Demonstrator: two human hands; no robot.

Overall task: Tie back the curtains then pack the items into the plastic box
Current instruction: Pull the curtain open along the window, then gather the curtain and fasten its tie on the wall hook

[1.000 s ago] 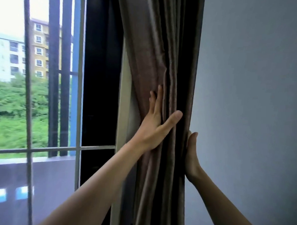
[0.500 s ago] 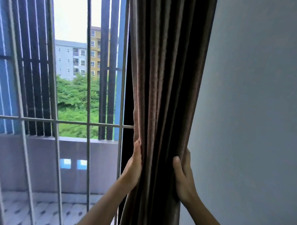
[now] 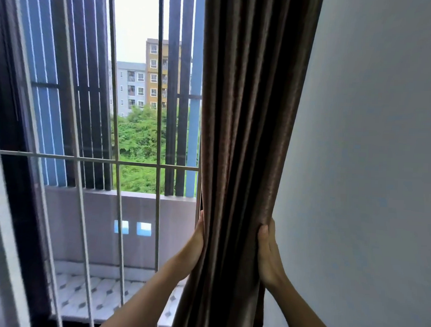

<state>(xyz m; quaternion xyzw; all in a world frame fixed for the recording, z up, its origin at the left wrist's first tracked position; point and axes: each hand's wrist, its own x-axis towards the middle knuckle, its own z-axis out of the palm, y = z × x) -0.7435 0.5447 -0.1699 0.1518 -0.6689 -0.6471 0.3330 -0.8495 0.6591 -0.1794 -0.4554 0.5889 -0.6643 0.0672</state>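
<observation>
A brown pleated curtain [image 3: 245,130] hangs gathered into a narrow bundle beside the wall. My left hand [image 3: 193,246] presses against the bundle's left edge, its fingers hidden behind the folds. My right hand [image 3: 267,254] cups the right edge, thumb on the front of the fabric and fingers behind. The two hands squeeze the bundle between them at about waist of the curtain. No tie-back, plastic box or items to pack are in view.
A plain pale wall [image 3: 370,157] fills the right side. To the left, a window with white metal bars [image 3: 120,174] looks onto a tiled balcony [image 3: 92,296], dark vertical slats, trees and buildings. A dark window frame [image 3: 14,154] runs down the far left.
My hands slid down the curtain from a flat press on its front to gripping its two edges. The view swung left and down, showing more window and balcony.
</observation>
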